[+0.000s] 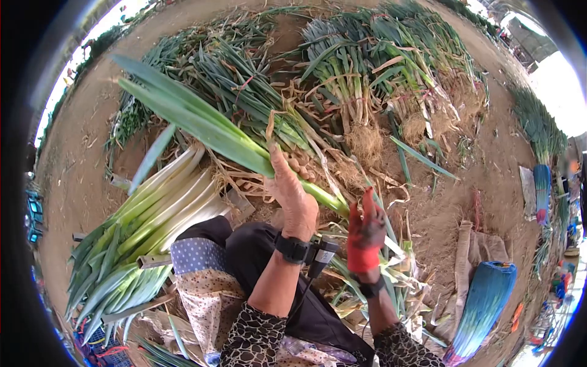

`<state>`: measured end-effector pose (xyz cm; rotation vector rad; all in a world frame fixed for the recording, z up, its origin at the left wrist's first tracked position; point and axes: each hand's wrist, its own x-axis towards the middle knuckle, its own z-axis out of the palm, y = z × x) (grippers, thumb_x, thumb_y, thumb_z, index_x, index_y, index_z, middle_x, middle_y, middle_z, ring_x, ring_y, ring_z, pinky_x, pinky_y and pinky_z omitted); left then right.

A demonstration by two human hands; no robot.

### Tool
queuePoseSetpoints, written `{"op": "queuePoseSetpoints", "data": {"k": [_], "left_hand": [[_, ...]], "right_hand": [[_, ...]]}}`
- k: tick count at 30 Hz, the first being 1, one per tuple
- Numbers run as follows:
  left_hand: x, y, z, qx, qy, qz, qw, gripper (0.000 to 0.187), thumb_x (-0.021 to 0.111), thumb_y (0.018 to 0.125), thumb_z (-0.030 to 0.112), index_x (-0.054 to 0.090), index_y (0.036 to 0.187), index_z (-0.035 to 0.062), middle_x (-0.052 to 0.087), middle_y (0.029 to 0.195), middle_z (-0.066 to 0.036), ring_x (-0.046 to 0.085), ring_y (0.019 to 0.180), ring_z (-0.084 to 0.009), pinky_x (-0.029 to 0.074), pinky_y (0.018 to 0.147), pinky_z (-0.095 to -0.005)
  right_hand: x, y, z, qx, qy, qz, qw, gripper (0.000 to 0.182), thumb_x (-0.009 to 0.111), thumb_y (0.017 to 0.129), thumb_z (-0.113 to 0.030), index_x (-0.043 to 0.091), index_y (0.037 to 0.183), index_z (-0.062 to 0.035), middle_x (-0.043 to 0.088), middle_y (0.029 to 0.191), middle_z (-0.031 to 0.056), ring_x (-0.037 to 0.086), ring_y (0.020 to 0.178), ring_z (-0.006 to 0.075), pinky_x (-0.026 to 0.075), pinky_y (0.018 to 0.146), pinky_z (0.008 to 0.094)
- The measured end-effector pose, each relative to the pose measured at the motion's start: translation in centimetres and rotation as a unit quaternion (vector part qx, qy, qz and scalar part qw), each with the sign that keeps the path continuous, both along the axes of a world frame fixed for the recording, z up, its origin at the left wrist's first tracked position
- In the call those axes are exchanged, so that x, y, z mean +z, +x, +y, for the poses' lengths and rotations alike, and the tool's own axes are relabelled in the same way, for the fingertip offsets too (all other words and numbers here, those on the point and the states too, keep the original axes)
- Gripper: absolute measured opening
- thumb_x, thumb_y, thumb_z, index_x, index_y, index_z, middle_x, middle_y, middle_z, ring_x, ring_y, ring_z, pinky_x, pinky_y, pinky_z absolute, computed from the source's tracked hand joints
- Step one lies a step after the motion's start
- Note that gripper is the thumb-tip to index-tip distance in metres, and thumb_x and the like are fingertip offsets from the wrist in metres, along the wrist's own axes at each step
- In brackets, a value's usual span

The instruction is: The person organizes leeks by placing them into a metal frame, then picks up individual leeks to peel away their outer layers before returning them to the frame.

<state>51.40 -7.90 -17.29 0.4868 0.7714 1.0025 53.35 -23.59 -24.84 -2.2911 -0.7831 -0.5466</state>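
Observation:
My left hand (292,194), bare with a black watch on the wrist, is closed around a large green onion (214,125). The stalk slants across my front, its green leaves pointing up left and its pale end down right. Close by that lower end is my right hand (367,235), in a red and dark glove. Its fingers point upward and look spread, with the fingertips beside the stalk. I cannot make out whether they touch it. Left of my knees lies a pile of cleaned green onions (162,211), their white stems toward me.
Untrimmed green onion bundles (348,79) with dry roots lie ahead on the dirt ground (498,134). A blue-wrapped bundle (486,306) rests at lower right beside brown sacking (468,251). Peeled leaves (397,287) litter the ground near my right arm. Another wrapped bundle (542,183) stands far right.

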Motion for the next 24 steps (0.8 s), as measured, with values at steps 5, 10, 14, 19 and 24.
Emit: {"op": "queuePoseSetpoints", "data": {"k": [5, 10, 14, 19, 24], "left_hand": [[-0.3, -0.3, 0.4, -0.016, -0.014, -0.017, 1.0, 0.044, 0.067, 0.088, 0.051, 0.045, 0.087, 0.0128, 0.042, 0.062, 0.002, 0.042, 0.05, -0.0106, 0.038, 0.048, -0.0279], [1.5, -0.8, -0.4, -0.168, 0.051, -0.09, 0.98, 0.043, 0.058, 0.092, 0.055, 0.05, 0.091, 0.012, 0.04, 0.061, 0.002, 0.04, 0.049, -0.0091, 0.035, 0.046, -0.0261], [1.7, -1.1, 0.3, -0.226, 0.097, -0.148, 0.958, 0.048, 0.05, 0.094, 0.06, 0.055, 0.098, 0.0126, 0.04, 0.059, 0.002, 0.037, 0.046, -0.0085, 0.033, 0.043, -0.0254], [2.3, -1.2, 0.7, -0.245, 0.105, -0.171, 0.948, 0.048, 0.046, 0.096, 0.059, 0.055, 0.097, 0.0124, 0.04, 0.058, 0.002, 0.038, 0.045, -0.0087, 0.033, 0.042, -0.0254], [2.5, -1.3, 0.7, -0.238, 0.128, -0.165, 0.948, 0.048, 0.046, 0.096, 0.06, 0.054, 0.095, 0.0128, 0.04, 0.06, 0.003, 0.039, 0.047, -0.0077, 0.035, 0.044, -0.0252]], "right_hand": [[-6.3, 3.0, 3.1, 0.016, 0.191, 0.275, 0.942, 0.03, 0.055, 0.096, -0.017, 0.057, 0.124, -0.0062, 0.068, 0.086, 0.0142, 0.063, 0.073, 0.0253, 0.049, 0.073, 0.036], [-9.3, 8.5, 1.9, 0.039, 0.028, 0.478, 0.877, 0.023, 0.058, 0.094, -0.021, 0.064, 0.11, -0.0049, 0.067, 0.087, 0.0102, 0.061, 0.075, 0.0185, 0.048, 0.073, 0.0341], [-11.1, 8.8, -1.9, 0.027, 0.271, 0.567, 0.777, 0.026, 0.057, 0.095, -0.023, 0.066, 0.116, -0.0102, 0.067, 0.091, 0.0012, 0.059, 0.078, 0.0109, 0.046, 0.068, 0.027], [-2.6, 4.1, -5.5, 0.093, 0.31, 0.6, 0.732, 0.049, 0.062, 0.094, -0.042, 0.059, 0.126, -0.0055, 0.063, 0.107, 0.0041, 0.057, 0.095, 0.0113, 0.046, 0.087, 0.026], [0.4, 0.3, -4.5, 0.133, 0.253, 0.542, 0.79, 0.045, 0.071, 0.09, -0.032, 0.06, 0.121, -0.0023, 0.058, 0.096, 0.004, 0.056, 0.098, 0.0118, 0.044, 0.087, 0.0271]]}}
